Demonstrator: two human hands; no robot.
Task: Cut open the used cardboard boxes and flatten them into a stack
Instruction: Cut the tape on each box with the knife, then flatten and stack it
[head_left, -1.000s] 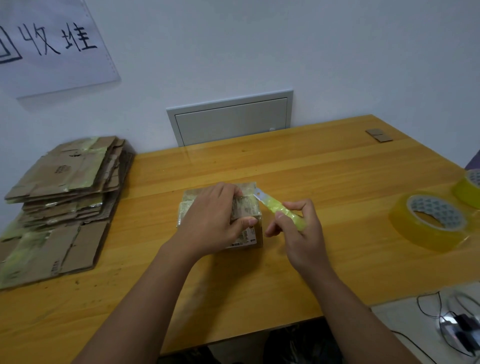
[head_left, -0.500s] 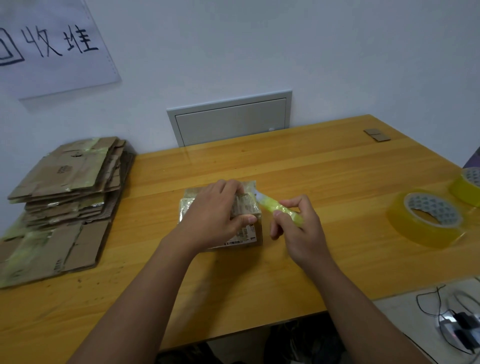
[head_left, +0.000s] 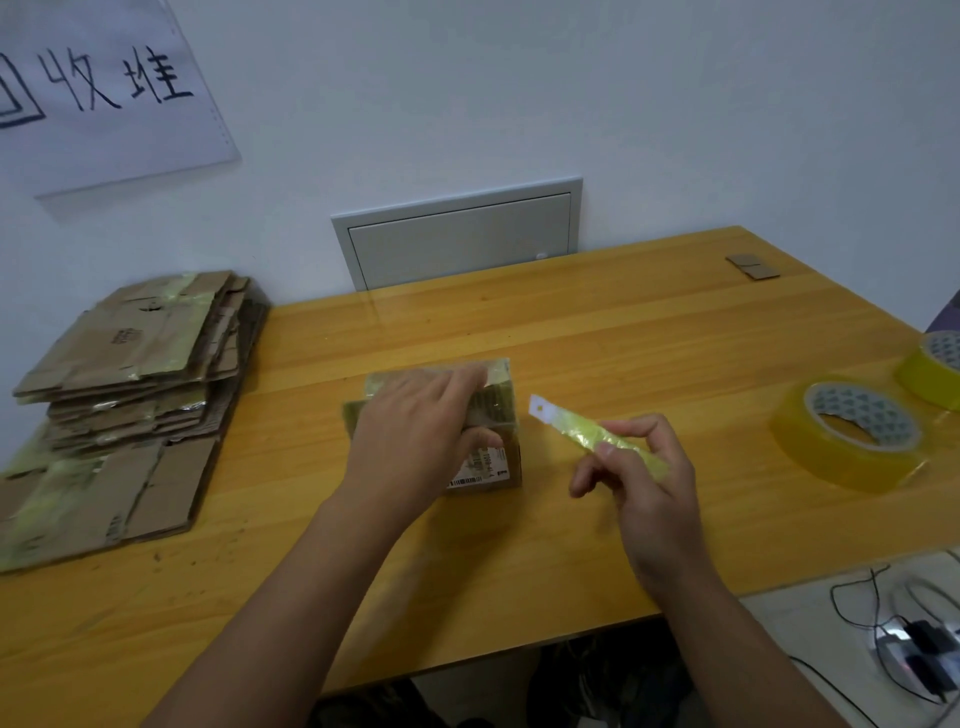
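Note:
A small taped cardboard box (head_left: 496, 415) stands in the middle of the wooden table (head_left: 597, 332). My left hand (head_left: 415, 441) lies over its top and grips it, thumb on the near side by the label. My right hand (head_left: 644, 483) holds a yellow-green utility knife (head_left: 592, 434) just right of the box, its white blade tip pointing up-left and clear of the cardboard. A stack of flattened boxes (head_left: 130, 364) lies at the table's left end.
Two rolls of yellow tape sit at the right, a near roll (head_left: 852, 436) and a far roll (head_left: 930, 369). Small cardboard scraps (head_left: 753, 266) lie at the far right corner. Cables and a device (head_left: 914, 639) rest on a grey surface at lower right. A wall panel (head_left: 457, 234) is behind.
My right hand has pulled the knife away from the box's top right edge, moving right. The left hand has kept hold of the box, which looks shifted and blurred.

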